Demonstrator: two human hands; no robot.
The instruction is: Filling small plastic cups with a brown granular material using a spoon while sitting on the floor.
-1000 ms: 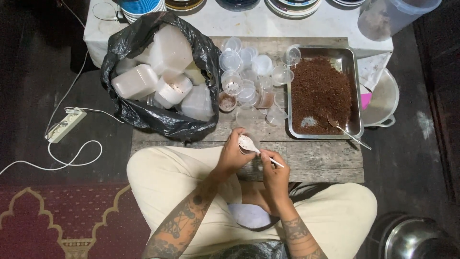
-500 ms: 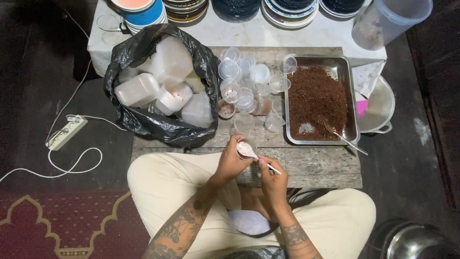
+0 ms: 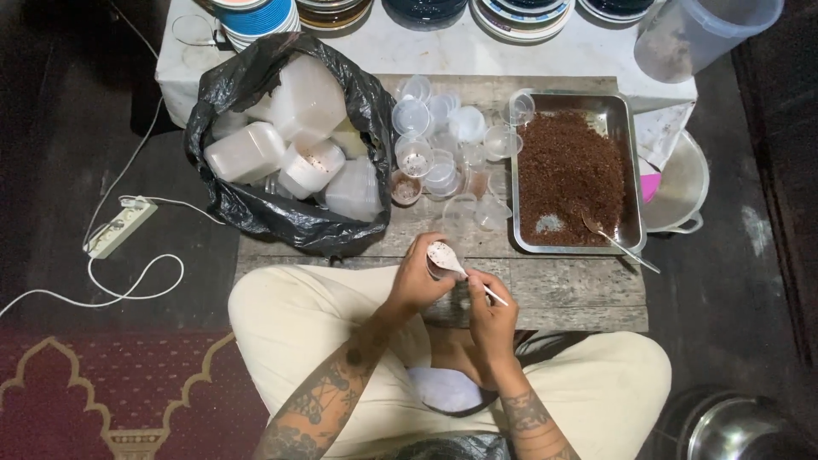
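Observation:
I sit cross-legged at a low wooden table. My left hand grips a small clear cup, mostly hidden by the fingers. My right hand holds a white plastic spoon by its handle, the bowl resting over the cup at the table's near edge. Beyond my hands, a cluster of small clear plastic cups stands on the table. To the right lies a metal tray filled with brown granules, with a metal spoon in its near corner.
A black bag of white plastic containers sits at the table's left. Stacked bowls line the far side, with a clear plastic jug at far right. A metal pot stands right of the tray, a steel bowl at bottom right, a power strip on the floor at left.
The view has shifted slightly, so the table sits lower in frame. My hands stay together at the near edge with the spoon over the cup.

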